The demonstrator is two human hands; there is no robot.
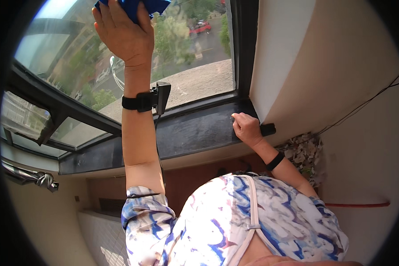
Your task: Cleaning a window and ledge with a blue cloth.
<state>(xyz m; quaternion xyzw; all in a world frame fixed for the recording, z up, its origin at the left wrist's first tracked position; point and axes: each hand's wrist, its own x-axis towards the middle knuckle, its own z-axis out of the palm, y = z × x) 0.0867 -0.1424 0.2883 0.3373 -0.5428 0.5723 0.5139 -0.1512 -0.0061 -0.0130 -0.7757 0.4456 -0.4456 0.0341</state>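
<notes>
At the top of the view, my left hand (125, 33) presses a crumpled blue cloth (139, 8) against the window pane (177, 48). Its fingers lie over the cloth, part of which runs out of view. My left arm reaches up across the glass, with a black strapped device (162, 98) at the wrist. Lower and to the right, my right hand (247, 128) rests at the right end of the dark windowsill (195, 133). Its fingers are curled in, and anything inside them is hidden. A black device (267, 129) sits beside that wrist.
Dark frame bars (245, 48) border the pane, and a white wall (292, 48) rises at right. Black cables (363, 104) run along it. Below the sill stand a patterned bundle (303, 155) and a red bar (359, 205). Bunched grey fabric (44, 181) hangs at left.
</notes>
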